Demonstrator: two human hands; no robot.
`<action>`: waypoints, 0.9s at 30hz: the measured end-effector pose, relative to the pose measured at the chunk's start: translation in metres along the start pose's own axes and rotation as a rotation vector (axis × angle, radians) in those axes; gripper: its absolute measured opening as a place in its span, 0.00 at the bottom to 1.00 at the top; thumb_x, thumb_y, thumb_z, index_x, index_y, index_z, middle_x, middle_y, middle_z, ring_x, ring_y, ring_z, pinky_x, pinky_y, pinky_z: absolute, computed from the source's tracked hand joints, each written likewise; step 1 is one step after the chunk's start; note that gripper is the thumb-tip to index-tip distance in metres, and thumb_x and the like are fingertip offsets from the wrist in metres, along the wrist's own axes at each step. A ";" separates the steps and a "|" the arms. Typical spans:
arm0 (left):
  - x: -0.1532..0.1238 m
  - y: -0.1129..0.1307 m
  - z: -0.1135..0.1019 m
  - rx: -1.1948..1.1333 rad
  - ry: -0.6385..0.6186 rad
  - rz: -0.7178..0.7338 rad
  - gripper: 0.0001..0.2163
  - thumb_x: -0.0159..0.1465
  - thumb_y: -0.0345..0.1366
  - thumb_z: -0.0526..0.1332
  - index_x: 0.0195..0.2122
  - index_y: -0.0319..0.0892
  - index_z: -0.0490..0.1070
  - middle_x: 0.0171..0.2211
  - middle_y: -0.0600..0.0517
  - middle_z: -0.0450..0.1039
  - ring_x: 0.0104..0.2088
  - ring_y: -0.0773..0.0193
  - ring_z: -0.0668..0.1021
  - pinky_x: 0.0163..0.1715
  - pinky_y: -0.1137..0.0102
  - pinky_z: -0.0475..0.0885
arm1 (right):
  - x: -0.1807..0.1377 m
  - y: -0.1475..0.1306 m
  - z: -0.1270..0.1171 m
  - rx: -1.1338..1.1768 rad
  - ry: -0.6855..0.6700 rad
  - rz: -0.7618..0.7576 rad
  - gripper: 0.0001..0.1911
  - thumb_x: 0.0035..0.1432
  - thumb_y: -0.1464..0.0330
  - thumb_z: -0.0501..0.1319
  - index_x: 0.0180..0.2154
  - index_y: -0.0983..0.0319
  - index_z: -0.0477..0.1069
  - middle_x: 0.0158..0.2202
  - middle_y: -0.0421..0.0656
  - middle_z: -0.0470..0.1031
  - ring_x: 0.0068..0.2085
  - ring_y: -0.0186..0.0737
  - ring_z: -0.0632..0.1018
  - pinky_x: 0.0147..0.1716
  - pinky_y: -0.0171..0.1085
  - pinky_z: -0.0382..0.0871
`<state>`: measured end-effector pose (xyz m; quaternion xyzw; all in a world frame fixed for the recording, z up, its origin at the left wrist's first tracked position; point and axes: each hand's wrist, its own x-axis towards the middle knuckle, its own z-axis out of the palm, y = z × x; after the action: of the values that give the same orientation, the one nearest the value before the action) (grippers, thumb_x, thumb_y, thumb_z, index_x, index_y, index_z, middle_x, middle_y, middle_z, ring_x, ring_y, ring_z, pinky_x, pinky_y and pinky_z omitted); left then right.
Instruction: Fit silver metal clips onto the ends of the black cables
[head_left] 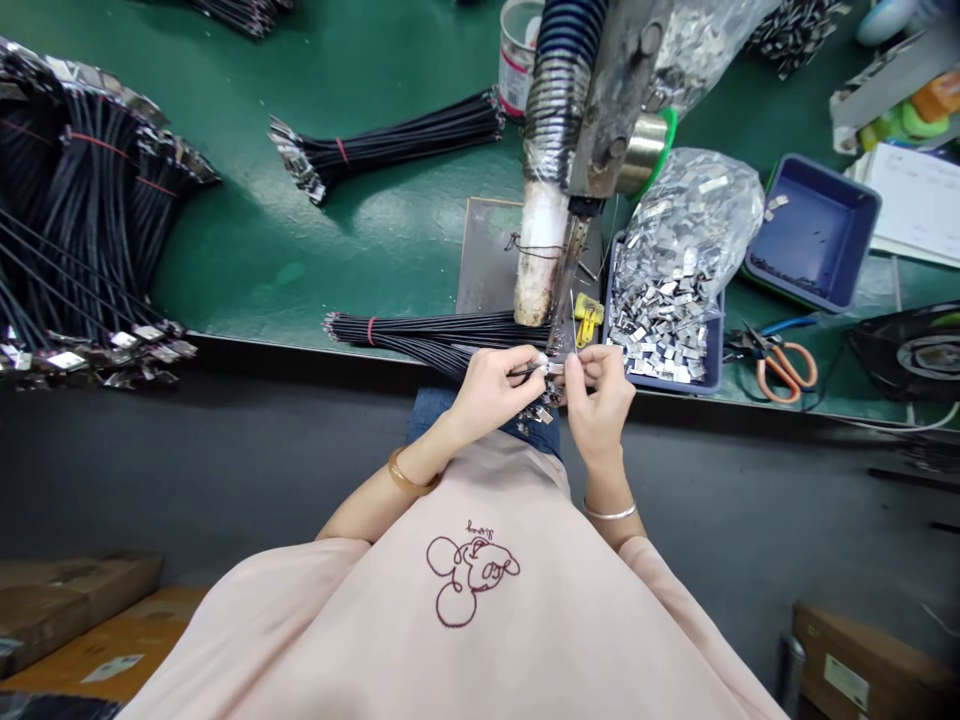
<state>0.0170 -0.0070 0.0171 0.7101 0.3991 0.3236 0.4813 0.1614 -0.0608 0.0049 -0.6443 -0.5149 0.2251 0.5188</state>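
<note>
My left hand (499,388) is closed in a pinch on a black cable (525,373) at the table's front edge. A small metal connector (554,367) sits at the cable's end, between my two hands. My right hand (600,398) is closed too, its thumb and fingertips pinching a thin silvery wire (573,318) that runs upward. Just beyond my fingertips, a soldering iron (564,290) points down beside a fume pipe (538,255). Under my left hand lies a red-banded bundle of black cables (427,330), its metal connectors (534,415) hanging over the edge.
A blue tray (714,362) of loose metal connector shells (664,335) stands right of my hands, a plastic bag (697,215) on it. Orange-handled scissors (784,372) lie farther right. Cable bundles (97,200) pile up at left; another bundle (405,138) lies behind. A wire spool (643,150) is nearby.
</note>
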 end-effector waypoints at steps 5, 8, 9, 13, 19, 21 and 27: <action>-0.005 -0.003 -0.012 0.120 -0.004 0.180 0.04 0.62 0.31 0.61 0.34 0.38 0.76 0.26 0.53 0.73 0.24 0.71 0.67 0.28 0.74 0.63 | 0.006 0.002 -0.007 0.243 -0.187 0.157 0.11 0.64 0.61 0.61 0.33 0.57 0.62 0.20 0.30 0.66 0.19 0.27 0.70 0.17 0.28 0.65; -0.006 -0.004 -0.018 0.091 -0.042 0.171 0.06 0.66 0.33 0.60 0.34 0.38 0.76 0.27 0.52 0.76 0.25 0.69 0.71 0.29 0.74 0.64 | 0.005 0.003 -0.009 0.316 -0.241 0.198 0.13 0.63 0.58 0.62 0.35 0.57 0.62 0.23 0.31 0.70 0.21 0.29 0.74 0.20 0.29 0.71; -0.006 -0.004 -0.019 0.090 -0.052 0.180 0.07 0.66 0.33 0.60 0.34 0.38 0.77 0.27 0.51 0.76 0.26 0.69 0.71 0.29 0.73 0.64 | 0.004 0.002 -0.009 0.335 -0.261 0.222 0.13 0.63 0.57 0.62 0.35 0.57 0.62 0.22 0.31 0.71 0.19 0.29 0.73 0.19 0.29 0.70; -0.007 -0.001 -0.020 0.151 -0.031 0.308 0.06 0.66 0.32 0.60 0.35 0.38 0.77 0.28 0.50 0.76 0.28 0.67 0.72 0.33 0.72 0.66 | 0.002 0.000 -0.009 0.412 -0.322 0.284 0.11 0.66 0.59 0.59 0.37 0.56 0.59 0.16 0.26 0.63 0.13 0.26 0.62 0.13 0.26 0.55; -0.008 -0.001 -0.022 0.041 -0.116 0.125 0.09 0.67 0.34 0.59 0.30 0.39 0.72 0.23 0.54 0.70 0.24 0.69 0.69 0.28 0.73 0.63 | -0.001 -0.001 -0.008 0.154 -0.284 0.049 0.07 0.66 0.62 0.58 0.36 0.58 0.64 0.29 0.36 0.69 0.27 0.30 0.72 0.24 0.30 0.69; -0.007 -0.003 -0.022 -0.109 -0.164 0.012 0.11 0.67 0.36 0.58 0.28 0.39 0.70 0.20 0.56 0.66 0.21 0.71 0.67 0.26 0.74 0.62 | -0.003 -0.002 -0.008 -0.055 -0.192 -0.148 0.04 0.67 0.66 0.58 0.37 0.58 0.67 0.37 0.41 0.74 0.37 0.35 0.77 0.34 0.35 0.74; -0.002 -0.007 -0.020 -0.310 -0.152 -0.094 0.11 0.66 0.38 0.58 0.30 0.38 0.71 0.20 0.55 0.64 0.21 0.72 0.67 0.23 0.75 0.61 | -0.009 -0.002 -0.006 -0.297 0.052 -0.423 0.06 0.63 0.73 0.63 0.40 0.56 0.74 0.35 0.40 0.76 0.36 0.35 0.78 0.35 0.35 0.75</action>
<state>-0.0026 0.0007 0.0167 0.6304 0.3396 0.3036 0.6286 0.1619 -0.0720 0.0067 -0.5969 -0.6520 0.0170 0.4672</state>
